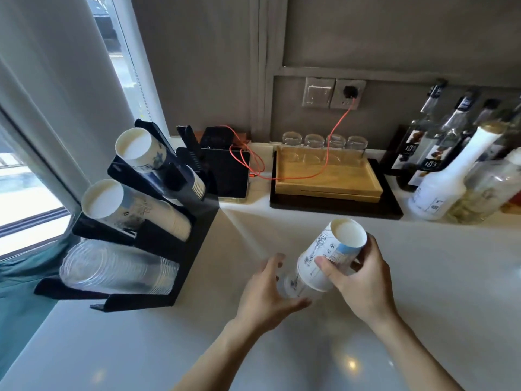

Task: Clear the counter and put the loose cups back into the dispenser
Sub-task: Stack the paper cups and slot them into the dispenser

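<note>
My right hand (358, 275) grips a white printed paper cup (329, 255), held tilted with its base pointing up and away from me, above the pale counter (282, 348). My left hand (267, 294) is curled around a second, blurred cup (293, 285) whose closed end sits inside the first cup's mouth. At the left stands the black tiered cup dispenser (194, 227). Its top slot holds a paper cup stack (141, 149), its middle slot another paper cup stack (121, 204), and its bottom slot clear plastic cups (112, 268).
Behind the dispenser lies a black device (228, 170) with an orange cable (335, 131) plugged into a wall socket. A wooden tray (327, 176) on a black tray holds upturned glasses. Syrup bottles (439, 179) crowd the back right. A window is at the left.
</note>
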